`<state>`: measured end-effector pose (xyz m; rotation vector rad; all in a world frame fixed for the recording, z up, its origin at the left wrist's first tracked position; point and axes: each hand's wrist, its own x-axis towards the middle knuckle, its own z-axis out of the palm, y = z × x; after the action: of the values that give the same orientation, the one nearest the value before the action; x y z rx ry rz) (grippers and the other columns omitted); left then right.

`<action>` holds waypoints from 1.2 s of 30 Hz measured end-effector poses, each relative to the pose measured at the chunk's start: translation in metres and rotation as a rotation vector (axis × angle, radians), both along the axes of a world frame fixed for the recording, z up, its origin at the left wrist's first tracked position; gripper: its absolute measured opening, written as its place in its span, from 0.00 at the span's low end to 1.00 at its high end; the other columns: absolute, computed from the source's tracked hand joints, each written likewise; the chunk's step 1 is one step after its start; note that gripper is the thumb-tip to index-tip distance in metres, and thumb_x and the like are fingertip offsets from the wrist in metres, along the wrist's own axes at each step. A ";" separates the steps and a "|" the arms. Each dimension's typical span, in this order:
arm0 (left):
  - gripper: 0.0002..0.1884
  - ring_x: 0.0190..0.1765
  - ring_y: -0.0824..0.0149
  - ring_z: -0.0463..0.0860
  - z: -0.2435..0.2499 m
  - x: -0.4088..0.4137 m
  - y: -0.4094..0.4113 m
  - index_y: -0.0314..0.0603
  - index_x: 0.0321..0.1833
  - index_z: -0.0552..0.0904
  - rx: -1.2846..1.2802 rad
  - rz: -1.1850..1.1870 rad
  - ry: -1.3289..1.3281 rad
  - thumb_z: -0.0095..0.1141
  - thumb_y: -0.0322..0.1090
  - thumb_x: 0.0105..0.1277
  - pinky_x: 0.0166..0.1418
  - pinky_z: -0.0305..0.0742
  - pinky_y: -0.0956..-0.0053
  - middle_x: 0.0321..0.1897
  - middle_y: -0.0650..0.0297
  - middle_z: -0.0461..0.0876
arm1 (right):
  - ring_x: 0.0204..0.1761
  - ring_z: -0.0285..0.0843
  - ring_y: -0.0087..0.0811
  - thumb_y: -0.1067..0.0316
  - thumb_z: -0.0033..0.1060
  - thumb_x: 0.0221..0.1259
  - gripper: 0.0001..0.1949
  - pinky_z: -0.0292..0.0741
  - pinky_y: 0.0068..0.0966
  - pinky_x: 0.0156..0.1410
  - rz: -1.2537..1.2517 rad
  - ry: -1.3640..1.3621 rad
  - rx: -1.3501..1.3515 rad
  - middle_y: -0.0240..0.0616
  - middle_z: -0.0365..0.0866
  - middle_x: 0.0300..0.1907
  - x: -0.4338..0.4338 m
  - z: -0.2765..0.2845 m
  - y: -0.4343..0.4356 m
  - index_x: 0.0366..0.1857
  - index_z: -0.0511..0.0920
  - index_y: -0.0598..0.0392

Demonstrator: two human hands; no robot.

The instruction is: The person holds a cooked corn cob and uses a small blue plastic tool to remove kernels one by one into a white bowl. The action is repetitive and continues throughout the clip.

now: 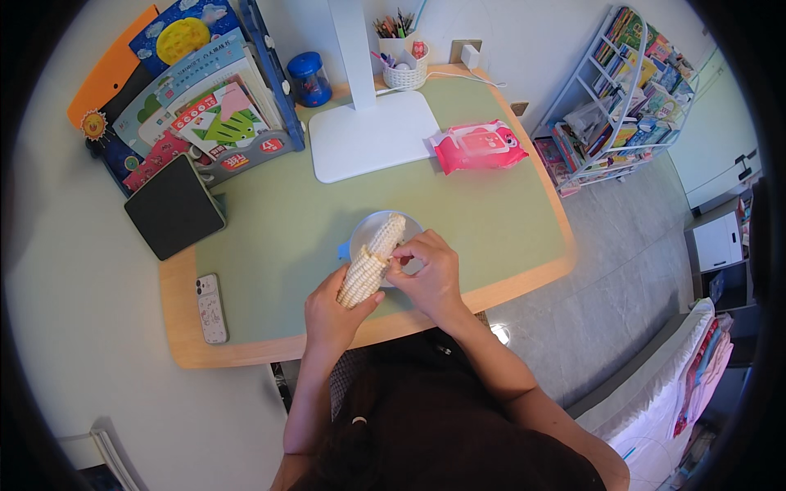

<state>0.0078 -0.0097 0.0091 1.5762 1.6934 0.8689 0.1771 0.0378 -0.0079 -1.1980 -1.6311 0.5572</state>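
Observation:
My left hand (pixel 336 313) holds an ear of pale corn (pixel 362 279) by its lower end, tilted with the tip pointing up and away from me. Kernels cover the lower part; the upper part looks stripped down to the cob. At the edge of the kernel rows, my right hand (pixel 427 270) has its thumb and forefinger pinched together against the corn; whether a kernel is between them cannot be told. Beneath the corn stands a bowl with a blue rim (pixel 373 216), its inside partly hidden by the corn and my hands.
On the green-topped desk (pixel 264 245) lie a phone in a patterned case (pixel 212 309) and a pink wipes pack (pixel 480 146). A white lamp base (pixel 374 138), a blue container (pixel 310 80), a dark tablet (pixel 176 207) and a book rack (pixel 245 161) stand behind and to the left.

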 end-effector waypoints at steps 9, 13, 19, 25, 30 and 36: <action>0.27 0.44 0.73 0.83 -0.007 0.002 -0.002 0.31 0.59 0.81 -0.066 0.007 -0.121 0.73 0.32 0.57 0.52 0.79 0.75 0.42 0.59 0.88 | 0.32 0.77 0.32 0.78 0.70 0.45 0.03 0.74 0.27 0.36 0.007 0.150 -0.137 0.37 0.82 0.25 -0.001 -0.002 -0.003 0.24 0.83 0.60; 0.26 0.44 0.73 0.83 -0.008 0.002 -0.002 0.30 0.59 0.81 -0.083 0.001 -0.156 0.73 0.31 0.57 0.52 0.78 0.75 0.43 0.60 0.87 | 0.32 0.77 0.30 0.78 0.69 0.46 0.03 0.74 0.27 0.36 0.019 0.195 -0.183 0.37 0.82 0.26 0.000 -0.001 -0.004 0.24 0.83 0.60; 0.25 0.45 0.73 0.82 -0.013 0.001 -0.004 0.30 0.58 0.81 -0.119 0.005 -0.250 0.73 0.31 0.58 0.52 0.78 0.75 0.44 0.60 0.87 | 0.32 0.77 0.26 0.78 0.69 0.49 0.02 0.74 0.23 0.38 0.037 0.288 -0.265 0.37 0.82 0.27 0.000 -0.008 -0.003 0.27 0.85 0.60; 0.23 0.44 0.74 0.81 -0.014 0.002 -0.004 0.30 0.57 0.81 -0.131 0.015 -0.345 0.72 0.31 0.59 0.51 0.77 0.76 0.43 0.62 0.86 | 0.32 0.78 0.21 0.76 0.68 0.53 0.04 0.75 0.20 0.40 0.083 0.426 -0.375 0.35 0.84 0.29 0.003 -0.014 -0.001 0.32 0.86 0.62; 0.21 0.43 0.75 0.80 -0.016 0.003 -0.002 0.30 0.56 0.81 -0.147 0.018 -0.436 0.70 0.31 0.61 0.49 0.77 0.76 0.42 0.63 0.85 | 0.32 0.77 0.17 0.74 0.67 0.57 0.05 0.75 0.18 0.40 0.170 0.606 -0.543 0.33 0.85 0.30 0.005 -0.012 0.009 0.33 0.87 0.64; 0.23 0.45 0.73 0.82 -0.023 -0.003 -0.002 0.29 0.57 0.81 -0.169 0.074 -0.569 0.71 0.33 0.62 0.51 0.77 0.75 0.44 0.61 0.86 | 0.38 0.79 0.19 0.75 0.66 0.60 0.02 0.75 0.19 0.45 0.136 0.665 -0.570 0.33 0.86 0.32 0.020 0.000 0.028 0.32 0.86 0.60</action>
<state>0.0053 -0.0119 -0.0135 1.0280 1.3725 1.0586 0.1969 0.0655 -0.0080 -1.1200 -1.0036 1.4069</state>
